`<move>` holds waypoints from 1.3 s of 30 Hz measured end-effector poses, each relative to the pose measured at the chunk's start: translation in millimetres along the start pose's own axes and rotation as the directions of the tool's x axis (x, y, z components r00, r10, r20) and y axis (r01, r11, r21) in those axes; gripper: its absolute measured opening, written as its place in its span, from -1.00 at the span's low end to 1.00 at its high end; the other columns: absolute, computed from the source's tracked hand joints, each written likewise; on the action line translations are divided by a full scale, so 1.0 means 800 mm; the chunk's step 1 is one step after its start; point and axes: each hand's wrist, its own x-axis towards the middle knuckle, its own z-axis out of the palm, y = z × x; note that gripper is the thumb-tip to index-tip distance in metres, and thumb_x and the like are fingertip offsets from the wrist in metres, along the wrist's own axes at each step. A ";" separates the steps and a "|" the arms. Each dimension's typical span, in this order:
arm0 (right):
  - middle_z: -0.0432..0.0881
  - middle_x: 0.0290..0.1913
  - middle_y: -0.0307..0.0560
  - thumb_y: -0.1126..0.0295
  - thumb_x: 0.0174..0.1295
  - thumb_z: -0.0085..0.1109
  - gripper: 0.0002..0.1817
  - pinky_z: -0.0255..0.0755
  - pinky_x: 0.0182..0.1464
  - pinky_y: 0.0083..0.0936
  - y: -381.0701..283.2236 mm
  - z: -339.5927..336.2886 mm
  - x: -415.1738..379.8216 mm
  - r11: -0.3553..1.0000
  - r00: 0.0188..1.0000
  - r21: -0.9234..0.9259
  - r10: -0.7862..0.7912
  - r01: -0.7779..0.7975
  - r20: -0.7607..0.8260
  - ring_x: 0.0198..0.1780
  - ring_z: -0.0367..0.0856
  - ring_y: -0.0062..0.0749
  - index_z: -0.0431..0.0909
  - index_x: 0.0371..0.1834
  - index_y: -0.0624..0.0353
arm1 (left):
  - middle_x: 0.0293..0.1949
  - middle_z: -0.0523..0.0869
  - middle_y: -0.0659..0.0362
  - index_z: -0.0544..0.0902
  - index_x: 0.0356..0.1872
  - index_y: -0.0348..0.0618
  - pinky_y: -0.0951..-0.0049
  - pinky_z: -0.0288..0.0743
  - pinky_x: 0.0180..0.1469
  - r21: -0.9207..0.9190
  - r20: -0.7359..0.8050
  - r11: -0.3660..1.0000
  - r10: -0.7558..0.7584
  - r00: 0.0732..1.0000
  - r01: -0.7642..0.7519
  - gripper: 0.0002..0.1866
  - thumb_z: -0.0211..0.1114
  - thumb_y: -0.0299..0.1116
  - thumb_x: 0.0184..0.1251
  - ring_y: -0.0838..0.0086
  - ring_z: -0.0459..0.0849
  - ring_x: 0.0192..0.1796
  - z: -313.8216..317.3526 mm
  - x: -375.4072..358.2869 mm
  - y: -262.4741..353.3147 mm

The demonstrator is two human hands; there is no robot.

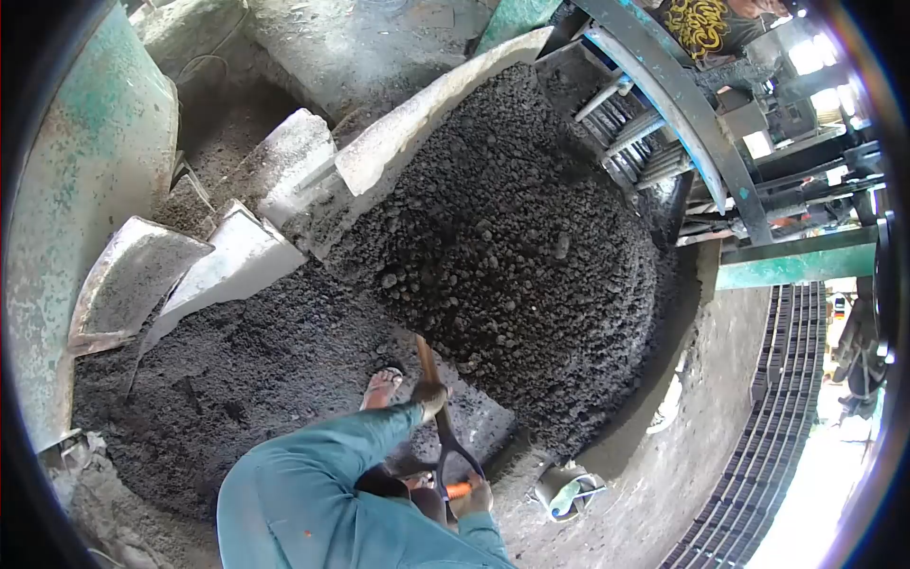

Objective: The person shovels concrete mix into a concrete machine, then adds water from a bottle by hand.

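Observation:
My left hand (431,399) is closed around the wooden shaft of a shovel (427,360), partway along it. Lower down, my right hand (472,497) grips the orange crossbar of the shovel's forked handle. The shaft runs up to the near edge of a large heap of dark, damp, lumpy granular mix (512,247). The shovel's blade cannot be made out against the heap. Both arms wear teal sleeves. My foot in a sandal (383,386) stands left of the shaft on ground strewn with the same mix.
Pale slabs (227,261) border the heap at left, near a green-painted metal surface (90,190). Machinery with a curved blue-edged frame (664,104) stands at upper right. A metal container (567,493) sits by my right hand; a ribbed belt (777,389) lies farther right. Another person's clothing (697,24) shows at top right.

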 end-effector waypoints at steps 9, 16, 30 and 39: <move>0.64 -0.04 0.07 0.26 0.14 0.32 -0.58 0.54 0.02 -0.13 -0.079 0.046 0.005 -0.017 0.686 -0.881 -0.621 0.473 0.380 -0.04 0.63 -0.05 0.55 0.06 0.12 | -0.20 0.63 0.04 0.48 0.02 -0.27 0.25 0.53 -0.21 0.148 -0.032 0.976 0.166 0.986 -0.160 -0.70 0.10 -0.30 0.39 0.31 0.63 -0.22 0.043 0.046 0.063; 0.65 0.11 0.11 0.11 -0.03 0.46 -0.27 0.55 0.10 -0.20 -0.136 0.152 0.021 0.617 0.796 -0.529 -0.566 0.582 0.216 0.06 0.66 0.02 0.50 0.26 0.13 | -0.22 0.68 0.04 0.55 0.00 -0.17 0.25 0.57 -0.19 0.121 0.089 0.991 0.047 0.995 -0.057 -0.70 0.14 -0.25 0.36 0.34 0.68 -0.15 0.023 0.109 0.221; 0.64 -0.26 -0.21 0.20 0.29 0.37 -0.65 0.57 -0.25 -0.46 -0.069 -0.159 -0.174 0.546 0.654 -0.399 -0.724 0.737 0.218 -0.33 0.64 -0.40 0.58 -0.03 0.20 | -0.37 0.47 0.09 0.41 -0.18 -0.10 -0.05 0.57 -0.22 -0.485 0.295 0.833 -0.131 0.946 0.266 -0.86 0.22 -0.43 0.36 0.21 0.59 -0.32 0.109 -0.156 -0.085; 0.64 -0.02 0.01 0.33 0.29 0.25 -0.56 0.53 -0.01 -0.32 -0.007 -0.305 -0.196 0.327 0.541 -0.479 -0.727 0.814 0.422 0.13 0.59 -0.14 0.52 0.24 0.13 | -0.58 0.46 0.16 0.47 -0.35 -0.01 0.05 0.47 -0.44 -0.610 -0.151 0.792 -0.163 0.975 0.038 -0.74 0.14 -0.10 0.47 0.25 0.50 -0.57 0.047 -0.221 -0.187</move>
